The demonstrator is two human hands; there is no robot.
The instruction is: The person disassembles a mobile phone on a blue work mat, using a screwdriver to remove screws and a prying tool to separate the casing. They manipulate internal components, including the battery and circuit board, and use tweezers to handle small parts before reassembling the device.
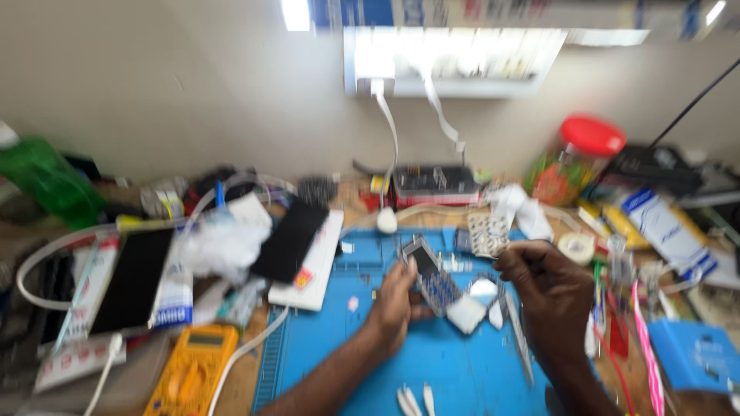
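Holding a small keypad phone (pixel 432 277) above the blue mat (pixel 339 339), the left hand (pixel 395 308) is gripping it; the right hand (pixel 549 285) is pinching something unclear. Loose parts could be slipping into clutter.

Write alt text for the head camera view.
A person's left hand holds a small keypad phone above a blue work mat, with the right hand beside it. A yellow multimeter, dark phones and cables clutter the bench; the image is blurred.
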